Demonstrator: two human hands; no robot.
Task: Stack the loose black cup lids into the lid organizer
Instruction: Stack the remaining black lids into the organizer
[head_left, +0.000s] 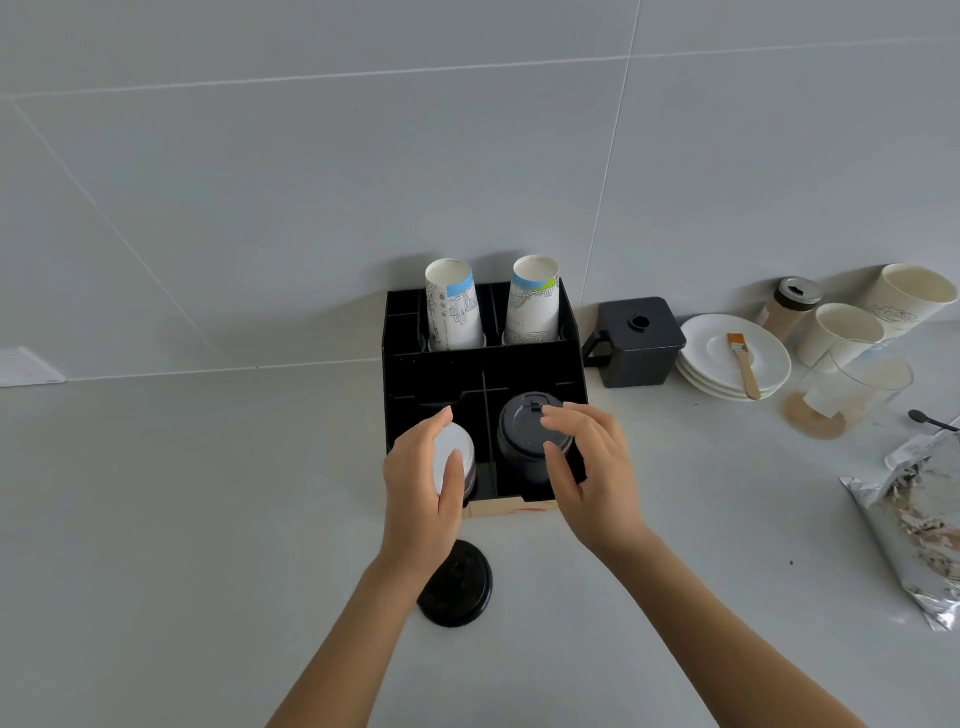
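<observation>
Black lid stack (532, 434) seated in organizer (519, 371); one loose black lid (457, 584) outstanding in front of it; left hand (423, 486) and right hand (589, 465) open, empty.

The left hand (423, 483) hides part of the white lids (457, 457). Its arm covers the loose lid's (460, 587) left edge. The bag (914, 530) is cut off at right.

L hand (423, 480) & R hand (587, 473) both extended fwd, fingers spread, palms facing inward, grip empty.
</observation>
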